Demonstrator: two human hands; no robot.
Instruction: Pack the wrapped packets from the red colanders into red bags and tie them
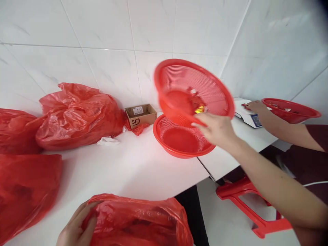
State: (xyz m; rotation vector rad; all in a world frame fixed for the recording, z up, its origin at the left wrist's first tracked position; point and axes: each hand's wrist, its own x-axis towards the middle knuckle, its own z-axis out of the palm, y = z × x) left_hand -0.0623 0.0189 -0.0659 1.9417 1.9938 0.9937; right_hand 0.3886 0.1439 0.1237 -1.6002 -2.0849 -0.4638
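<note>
My left hand (78, 223) grips the near left rim of a red plastic bag (133, 218). The bag gapes open at the table's front edge, and dark shapes inside it cannot be made out. Raised over the table, a red mesh basket (174, 99) is held by its near rim in my right hand (217, 128). It is tilted, slightly blurred, and has a few small wrapped pieces (198, 104), red and gold, inside. Directly below it, a second red mesh basket (179, 140) rests on the table, partly covered by the raised one.
Full red plastic bags (82, 116) line the left side. An open cardboard box (140, 116) stands by the wall near white tissue (108, 140). At right, a co-worker's hand (256, 106) is over a white scale (249, 114), beside another red basket (292, 111). A red stool (256, 205) stands below.
</note>
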